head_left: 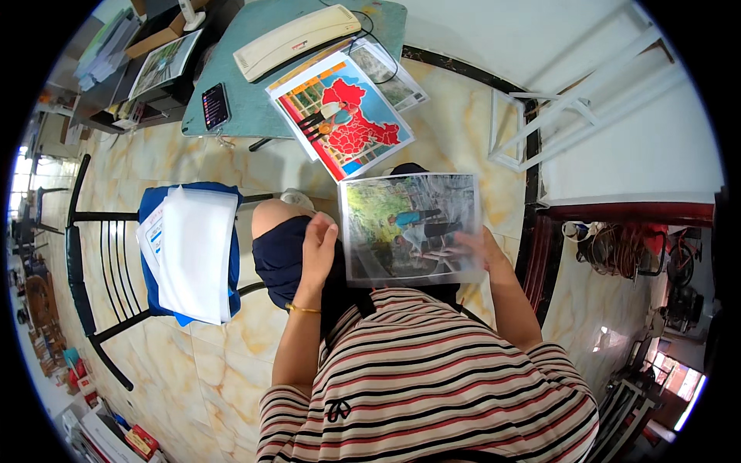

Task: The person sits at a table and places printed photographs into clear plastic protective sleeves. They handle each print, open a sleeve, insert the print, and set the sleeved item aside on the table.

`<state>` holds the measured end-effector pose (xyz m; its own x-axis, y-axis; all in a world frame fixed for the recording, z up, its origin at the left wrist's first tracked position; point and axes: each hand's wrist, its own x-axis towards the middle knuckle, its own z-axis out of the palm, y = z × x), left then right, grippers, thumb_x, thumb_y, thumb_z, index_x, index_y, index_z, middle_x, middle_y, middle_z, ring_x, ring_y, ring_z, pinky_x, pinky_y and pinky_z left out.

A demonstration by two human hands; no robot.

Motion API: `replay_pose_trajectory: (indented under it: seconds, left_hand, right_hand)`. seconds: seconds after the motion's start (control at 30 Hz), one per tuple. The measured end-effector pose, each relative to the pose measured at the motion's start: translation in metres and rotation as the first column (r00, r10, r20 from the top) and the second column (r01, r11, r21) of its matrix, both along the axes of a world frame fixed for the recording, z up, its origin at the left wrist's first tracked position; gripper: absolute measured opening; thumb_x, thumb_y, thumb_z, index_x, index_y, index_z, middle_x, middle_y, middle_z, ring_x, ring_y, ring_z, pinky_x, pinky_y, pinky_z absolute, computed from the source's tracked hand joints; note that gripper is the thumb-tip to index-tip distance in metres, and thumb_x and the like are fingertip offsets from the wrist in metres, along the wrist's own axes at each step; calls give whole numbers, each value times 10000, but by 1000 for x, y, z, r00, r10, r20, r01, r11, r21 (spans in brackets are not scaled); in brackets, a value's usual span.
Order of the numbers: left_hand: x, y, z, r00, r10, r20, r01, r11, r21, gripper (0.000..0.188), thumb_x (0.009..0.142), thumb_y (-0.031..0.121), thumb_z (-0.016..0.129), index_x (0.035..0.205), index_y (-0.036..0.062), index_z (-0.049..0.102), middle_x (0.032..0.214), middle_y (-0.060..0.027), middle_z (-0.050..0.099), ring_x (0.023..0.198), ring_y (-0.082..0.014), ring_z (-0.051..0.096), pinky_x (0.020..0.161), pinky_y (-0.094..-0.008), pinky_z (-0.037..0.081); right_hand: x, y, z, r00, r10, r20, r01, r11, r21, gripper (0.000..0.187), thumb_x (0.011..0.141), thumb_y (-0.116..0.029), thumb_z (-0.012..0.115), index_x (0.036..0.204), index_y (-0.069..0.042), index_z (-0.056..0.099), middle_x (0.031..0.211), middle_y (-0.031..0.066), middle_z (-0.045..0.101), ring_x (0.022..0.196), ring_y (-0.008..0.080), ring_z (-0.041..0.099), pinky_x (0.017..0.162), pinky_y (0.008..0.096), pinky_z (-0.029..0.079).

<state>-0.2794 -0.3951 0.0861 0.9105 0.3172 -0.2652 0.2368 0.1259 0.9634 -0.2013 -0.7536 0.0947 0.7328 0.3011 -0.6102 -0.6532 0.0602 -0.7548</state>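
Photo print: A landscape-format photo print [411, 224] with a translucent margin is laid over the lap; two figures and greenery are shown on it, turned sideways to the wearer.
Left hand: The left hand [317, 244] is placed just beside the print's left edge, above the thigh; its fingers are bent and kept close together. Whether anything is gripped cannot be told.
Right hand: The right hand [488, 251] is positioned at the print's right edge, its fingers extended and overlapped with the translucent margin. Whether the edge is pinched cannot be told.
Left wrist: A yellow bracelet [303, 309] is worn.
Clothing: A striped shirt [440, 378] and dark shorts [282, 253] are worn.
Table: A green table [255, 116] is located ahead of the lap.
Machine: A long cream machine [297, 43] is set across the table; a black cable [376, 36] is looped beside its right end.
Map print: A print with a red map [361, 127] is laid at the near table edge, partly overhanging it; a greyish print [386, 73] is partly covered by it.
Phone: A phone [216, 106] is placed face up near the table's left corner.
Chair: A black-framed chair [75, 266] is stood at the left; white sheets [202, 258] are stacked on blue material [150, 289] on its seat.
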Motion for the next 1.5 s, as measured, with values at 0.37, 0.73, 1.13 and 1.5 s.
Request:
replay_pose_trajectory:
  seconds: [0.37, 0.73, 1.13, 1.5]
  left_hand:
    - [-9, 5, 30, 980, 10, -197, -64, 960, -272, 158, 890, 191, 638, 876, 35, 621, 724, 16, 612, 584, -47, 548, 508, -192, 467]
    - [-91, 64, 40, 909, 236, -343, -300, 942, -148, 148, 879, 155, 637, 849, 13, 611, 753, -35, 627, 621, -84, 585, 538, -207, 519]
    - [-93, 67, 22, 912, 251, -325, -313, 937, -155, 159, 864, 179, 671, 817, 31, 635, 702, -5, 618, 567, -58, 556, 543, -180, 477]
    - [-96, 66, 19, 908, 255, -332, -294, 953, -74, 191, 844, 206, 698, 808, 25, 648, 697, 0, 621, 578, -53, 563, 549, -184, 489]
  right_hand:
    - [14, -11, -14, 999, 46, 25, -47, 999, 5, 317, 816, -37, 652, 1117, -58, 556, 1002, 65, 582, 858, 232, 630, 740, 473, 581]
    - [21, 79, 18, 829, 507, 235, -490, 862, -132, 213, 818, -52, 674, 1030, -42, 655, 921, -2, 660, 793, 65, 592, 709, 237, 498]
    - [21, 89, 28, 809, 558, 185, -528, 828, -191, 241, 800, -83, 705, 1034, -45, 663, 913, 4, 664, 785, 77, 590, 716, 248, 491]
    - [22, 89, 26, 807, 573, 145, -536, 813, -229, 197, 795, -97, 713, 977, -37, 669, 858, 1, 662, 765, 73, 591, 695, 244, 485]
